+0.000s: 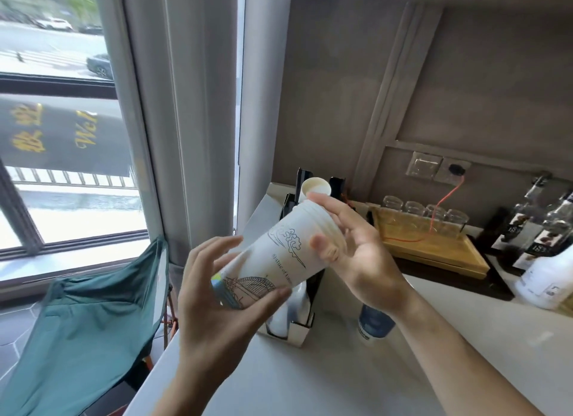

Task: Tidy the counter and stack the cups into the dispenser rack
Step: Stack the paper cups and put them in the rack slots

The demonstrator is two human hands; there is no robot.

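Note:
A nested stack of white printed paper cups (279, 254) is held tilted above the counter, its narrow end pointing up and away toward the black dispenser rack (310, 279). My left hand (217, 294) grips the wide lower end, thumb under the rim. My right hand (350, 248) holds the upper part, fingers over the top and thumb on the side. A white cup (315, 186) sticks up out of the rack between its black rails. More white cups lie in the rack's lower part, partly hidden by the stack.
The pale counter (325, 369) runs right. A dark blue-labelled bottle (375, 321) stands just right of the rack. Behind are a wooden tray (434, 248) with glass jars, dark bottles (536, 226) and a white jug (545, 279). A green folding chair (86, 316) stands left, below the window.

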